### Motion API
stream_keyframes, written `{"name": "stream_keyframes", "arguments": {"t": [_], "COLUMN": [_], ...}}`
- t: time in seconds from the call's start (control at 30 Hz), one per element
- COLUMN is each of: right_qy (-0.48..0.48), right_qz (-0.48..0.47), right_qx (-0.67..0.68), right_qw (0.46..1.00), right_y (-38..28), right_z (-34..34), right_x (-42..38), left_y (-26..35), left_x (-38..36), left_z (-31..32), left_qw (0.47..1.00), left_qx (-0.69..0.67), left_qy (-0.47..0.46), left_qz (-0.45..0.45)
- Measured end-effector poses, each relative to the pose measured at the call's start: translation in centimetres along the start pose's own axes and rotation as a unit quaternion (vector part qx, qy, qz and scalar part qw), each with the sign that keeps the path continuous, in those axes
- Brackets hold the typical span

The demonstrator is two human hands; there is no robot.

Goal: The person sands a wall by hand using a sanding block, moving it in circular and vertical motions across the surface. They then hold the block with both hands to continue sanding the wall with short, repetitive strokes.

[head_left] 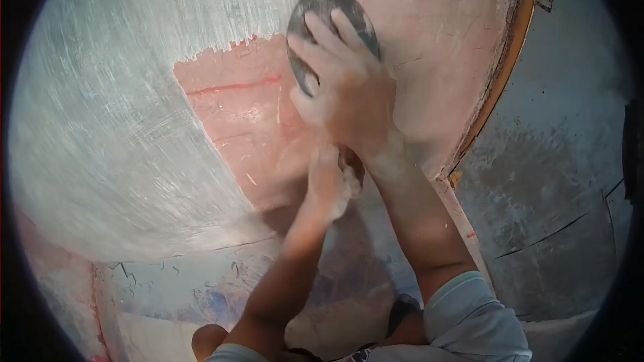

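Note:
A dark oval pad (pixel 325 1) lies against a large curved surface (pixel 228 0) that is coated whitish grey, with bare pinkish-red areas. My right hand (pixel 349 87) rests on this pad, its fingers spread over the top and the thumb at the pad's lower left. Below it, my left hand (pixel 327 184) is closed near my right wrist, around something pale and crumpled that is too blurred to name. A red patch (pixel 241 107) with a brighter red line shows left of my right hand.
An orange-brown curved edge (pixel 500 97) bounds the surface on the right. Beyond it lies a grey, stained floor (pixel 537 181) with dark cracks. A dark object (pixel 631 151) stands at the far right. Lower left is a pale, paint-marked area (pixel 174 288).

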State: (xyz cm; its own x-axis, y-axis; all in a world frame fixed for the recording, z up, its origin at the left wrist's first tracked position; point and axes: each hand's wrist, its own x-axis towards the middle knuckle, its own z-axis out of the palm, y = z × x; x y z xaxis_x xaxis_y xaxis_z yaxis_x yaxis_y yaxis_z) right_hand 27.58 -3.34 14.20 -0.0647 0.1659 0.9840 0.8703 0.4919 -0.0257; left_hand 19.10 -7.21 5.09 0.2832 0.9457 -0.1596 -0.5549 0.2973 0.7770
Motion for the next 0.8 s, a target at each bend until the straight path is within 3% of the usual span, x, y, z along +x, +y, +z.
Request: {"name": "stream_keyframes", "arguments": {"t": [0.17,0.23,0.47,0.57,0.6,0.7,0.77,0.8], "right_qy": [-0.019,-0.013,0.051,-0.002,-0.014,-0.019,-0.009,0.013], "right_qz": [-0.024,-0.028,-0.026,-0.022,-0.023,-0.036,-0.041,-0.045], "right_qx": [-0.023,-0.014,0.026,0.014,0.014,0.008,-0.019,0.005], "right_qw": [0.999,0.999,0.998,1.000,1.000,0.999,0.999,0.999], "right_y": [-0.1,0.3,1.1,0.5,0.5,0.4,0.3,0.8], "right_z": [-0.5,-0.3,0.9,-0.7,-0.8,-0.9,-1.1,-0.7], "right_x": [-2.2,-0.6,5.0,2.2,0.9,0.2,2.2,3.8], "left_y": [-2.1,-0.6,4.6,-0.1,-1.1,-1.6,-0.2,0.7], "left_x": [-0.6,-0.7,1.2,0.6,0.5,0.3,1.0,1.7], "left_z": [-1.2,0.4,2.9,1.3,1.4,0.1,1.7,1.9], "left_qw": [0.998,1.000,0.992,0.996,1.000,0.998,0.999,0.993], "left_qx": [-0.007,-0.004,0.050,0.059,-0.015,-0.013,-0.014,0.043], "left_qy": [-0.066,-0.020,-0.106,-0.013,0.005,-0.059,-0.038,-0.067], "left_qz": [-0.018,-0.022,0.039,0.071,0.018,0.012,0.002,0.088]}}
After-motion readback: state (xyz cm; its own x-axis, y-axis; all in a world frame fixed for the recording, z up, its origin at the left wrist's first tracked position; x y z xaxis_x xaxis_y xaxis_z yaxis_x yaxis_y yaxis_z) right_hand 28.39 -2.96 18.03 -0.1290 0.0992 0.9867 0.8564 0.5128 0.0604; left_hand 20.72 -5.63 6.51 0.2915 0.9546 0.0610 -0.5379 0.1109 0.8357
